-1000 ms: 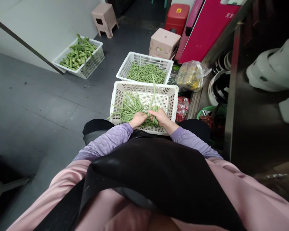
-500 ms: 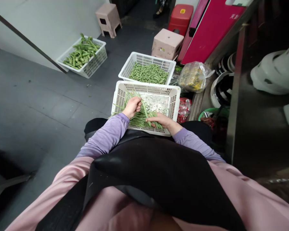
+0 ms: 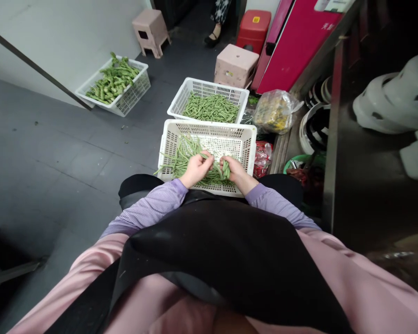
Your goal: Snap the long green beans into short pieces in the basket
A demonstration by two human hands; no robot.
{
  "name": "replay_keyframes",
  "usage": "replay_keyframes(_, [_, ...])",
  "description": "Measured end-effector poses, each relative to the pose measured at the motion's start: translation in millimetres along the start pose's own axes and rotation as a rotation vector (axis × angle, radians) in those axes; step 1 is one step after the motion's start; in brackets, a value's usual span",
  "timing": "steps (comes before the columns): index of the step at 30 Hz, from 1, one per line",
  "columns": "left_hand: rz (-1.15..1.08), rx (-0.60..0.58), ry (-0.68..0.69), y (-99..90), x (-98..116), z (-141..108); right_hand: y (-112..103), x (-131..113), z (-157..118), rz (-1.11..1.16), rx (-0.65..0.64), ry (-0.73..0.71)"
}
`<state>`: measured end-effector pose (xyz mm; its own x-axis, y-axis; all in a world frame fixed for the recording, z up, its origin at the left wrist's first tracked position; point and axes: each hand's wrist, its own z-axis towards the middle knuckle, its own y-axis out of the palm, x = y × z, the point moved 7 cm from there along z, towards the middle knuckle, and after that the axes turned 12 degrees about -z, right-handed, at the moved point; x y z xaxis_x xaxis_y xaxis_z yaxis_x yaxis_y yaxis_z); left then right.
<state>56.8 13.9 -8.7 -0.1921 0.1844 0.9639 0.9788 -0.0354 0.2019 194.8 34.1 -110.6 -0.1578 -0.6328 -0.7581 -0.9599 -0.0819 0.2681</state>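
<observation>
The loose beans (image 3: 180, 161) lie in the near basket (image 3: 226, 132), piled toward nine o'clock and along its six o'clock side, some tips poking out over the left rim; turning those tips inward would probably make each one easier to pick up. The left hand (image 3: 198, 168) is almost closed, thumb against bent forefinger, apparently pinching a bean, though the exact grip is hidden; a short pinch close to the spot being worked should give better control than a long one. The right hand (image 3: 235, 169), half curled, has hold of a small bunch (image 3: 226, 170); a firm but unsqueezed hold ought to stop it fanning out without bruising, and working this low lets anything dropped land inside. As for pose, the left forearm comes in from seven o'clock, back of the hand up, fingers aimed toward two. The right forearm enters from five o'clock, thumb uppermost, fingers aimed toward ten, its fingertips near the left's but not touching them.
</observation>
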Motion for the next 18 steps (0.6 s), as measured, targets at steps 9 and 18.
replay_keyframes(9, [-0.229, -0.092, -0.366, 7.5, -32.8, 2.7, 29.2, 7.5, -32.5, 0.009, -0.395, 0.258])
replay_keyframes(18, [-0.013, 0.144, -0.069, -17.2, -8.8, 4.5, 21.2, 5.8, -17.6, 0.020, -0.262, 0.156])
